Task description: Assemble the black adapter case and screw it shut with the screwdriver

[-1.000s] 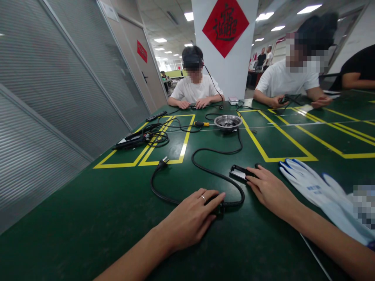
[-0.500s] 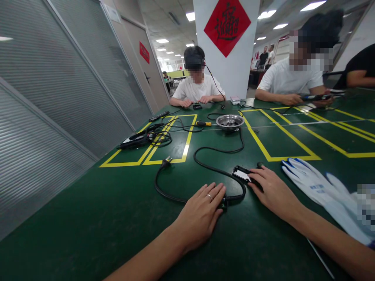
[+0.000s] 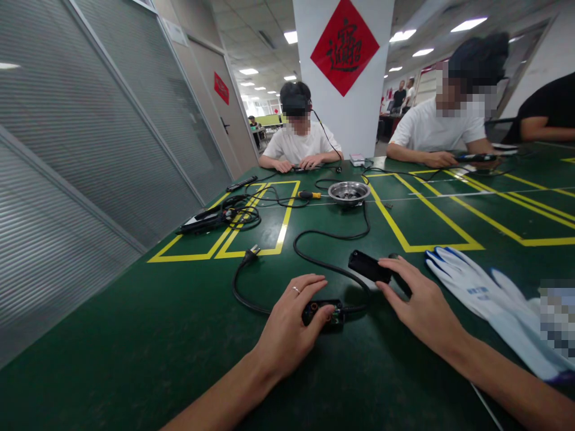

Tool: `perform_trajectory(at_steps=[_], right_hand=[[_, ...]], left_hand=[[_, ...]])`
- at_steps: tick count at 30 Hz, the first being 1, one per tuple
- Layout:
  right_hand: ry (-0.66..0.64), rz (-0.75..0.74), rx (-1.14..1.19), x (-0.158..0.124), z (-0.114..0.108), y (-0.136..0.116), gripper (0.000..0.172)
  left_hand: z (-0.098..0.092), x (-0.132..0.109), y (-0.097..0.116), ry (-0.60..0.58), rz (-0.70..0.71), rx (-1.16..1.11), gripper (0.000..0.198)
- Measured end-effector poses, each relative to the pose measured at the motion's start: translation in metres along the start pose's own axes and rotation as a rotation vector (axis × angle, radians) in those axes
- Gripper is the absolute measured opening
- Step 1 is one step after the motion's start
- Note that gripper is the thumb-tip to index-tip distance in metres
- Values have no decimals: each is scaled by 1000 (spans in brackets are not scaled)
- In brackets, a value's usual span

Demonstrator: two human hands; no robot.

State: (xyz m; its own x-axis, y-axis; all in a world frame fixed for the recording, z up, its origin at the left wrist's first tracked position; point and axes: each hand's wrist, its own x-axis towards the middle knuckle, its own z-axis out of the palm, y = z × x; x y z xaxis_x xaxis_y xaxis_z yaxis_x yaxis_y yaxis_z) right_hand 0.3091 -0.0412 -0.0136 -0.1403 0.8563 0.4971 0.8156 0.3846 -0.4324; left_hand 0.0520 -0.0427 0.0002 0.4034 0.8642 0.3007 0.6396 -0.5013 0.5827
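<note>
My left hand rests on the green table, fingers curled onto a small black device with its inside showing, joined to a black power cable that ends in a plug. My right hand pinches a black cover piece by its near end and holds it just above the table, to the right of the device.
White work gloves lie to the right. A metal bowl and a yellow-handled screwdriver sit further back among yellow floor-tape boxes. A tangle of cables and a black tool lie at left. Other people sit at the far side.
The black cover piece has come up off the table in my right hand and turned dark side up. My left hand slid back, uncovering the small device at the cable's end.
</note>
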Motion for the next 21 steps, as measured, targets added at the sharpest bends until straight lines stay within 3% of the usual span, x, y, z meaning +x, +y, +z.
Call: perform_trajectory(at_steps=[4, 6, 8, 11, 13, 15, 18, 21], right_hand=[[-15, 8, 146, -16, -3, -40, 33], [-70, -14, 292, -26, 0, -55, 32], [-113, -31, 379, -31, 2, -60, 37], [-68, 35, 358, -32, 2, -51, 37], [-5, 123, 327, -29, 0, -41, 30], [27, 183, 316, -26, -1, -32, 25], [36, 196, 324, -24, -1, -26, 22], [40, 163, 325, -25, -2, -27, 21]], left_hand=[[5, -4, 13, -74, -82, -455, 50], [8, -7, 19, -117, -87, -682, 48], [3, -8, 21, -104, -69, -746, 42], [-17, -4, 13, -28, 35, -457, 43], [-33, 1, 3, -149, 134, -85, 53], [-41, 4, -6, -277, 153, 121, 57], [-38, 6, -11, -386, 193, 233, 52], [-26, 6, -9, -404, 230, 252, 48]])
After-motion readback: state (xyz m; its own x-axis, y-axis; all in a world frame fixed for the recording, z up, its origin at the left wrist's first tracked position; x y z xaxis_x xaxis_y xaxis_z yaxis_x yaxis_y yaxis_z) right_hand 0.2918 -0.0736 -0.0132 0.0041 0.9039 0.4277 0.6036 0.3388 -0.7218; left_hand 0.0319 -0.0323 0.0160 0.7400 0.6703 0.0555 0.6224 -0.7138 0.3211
